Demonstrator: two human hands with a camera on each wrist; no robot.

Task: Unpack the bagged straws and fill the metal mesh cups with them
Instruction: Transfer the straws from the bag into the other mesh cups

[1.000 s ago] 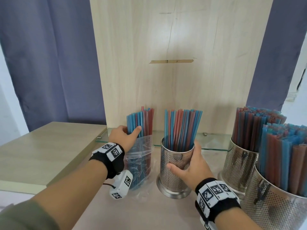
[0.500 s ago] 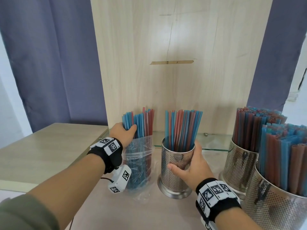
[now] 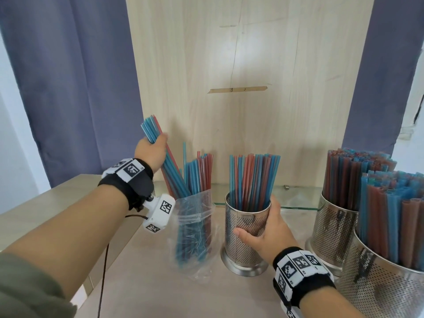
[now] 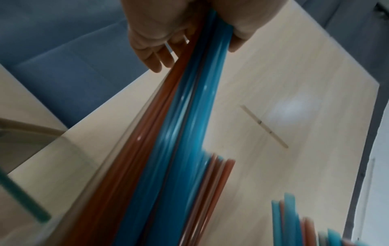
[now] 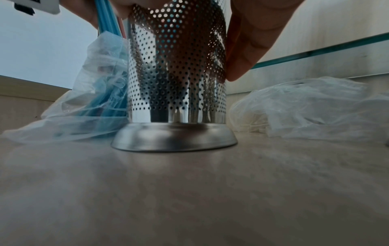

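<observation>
A clear plastic bag of blue and red straws stands on the counter. My left hand grips a bundle of straws near its top, tilted left, with the lower ends still in the bag. In the left wrist view the fingers curl round the bundle of straws. My right hand holds the small metal mesh cup, which stands upright and is partly filled with straws. The right wrist view shows the mesh cup on its base with the bag beside it.
Two larger mesh cups packed with thick straws stand at the right. A glass shelf runs along the wooden back panel. An empty crumpled bag lies right of the small cup. A side counter sits left.
My left hand has closed on a bundle of straws and lifted it up and to the left, partly out of the bag. The right hand stays on the small cup.
</observation>
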